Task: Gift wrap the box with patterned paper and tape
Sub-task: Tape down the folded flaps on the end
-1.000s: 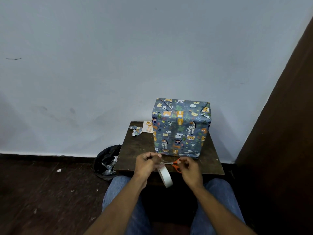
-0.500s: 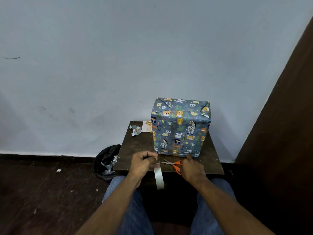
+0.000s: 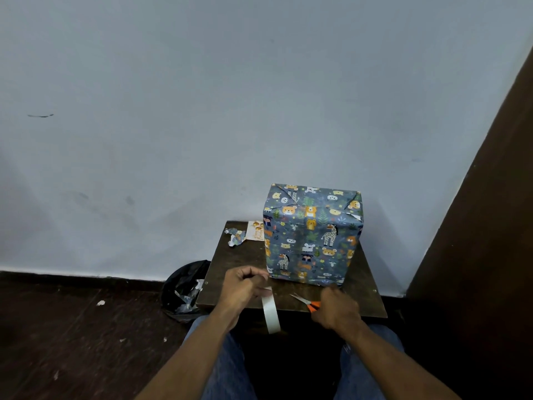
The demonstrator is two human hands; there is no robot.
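The box, wrapped in blue paper printed with cartoon animals, stands upright on a small dark wooden table. In front of its lower left corner, my left hand pinches the top of a white tape roll, which hangs down past the table's front edge. My right hand is curled over the orange handles of the scissors. Their blades point left and lie low over the tabletop, just in front of the box.
A crumpled paper scrap and a small card lie at the table's back left corner. A black bag with paper waste sits on the floor to the left. A dark wooden panel stands close on the right, and my knees are under the table.
My right hand has dropped with the scissors from beside the tape down to the tabletop and shifted right. The tape roll now hangs freely from my left hand.
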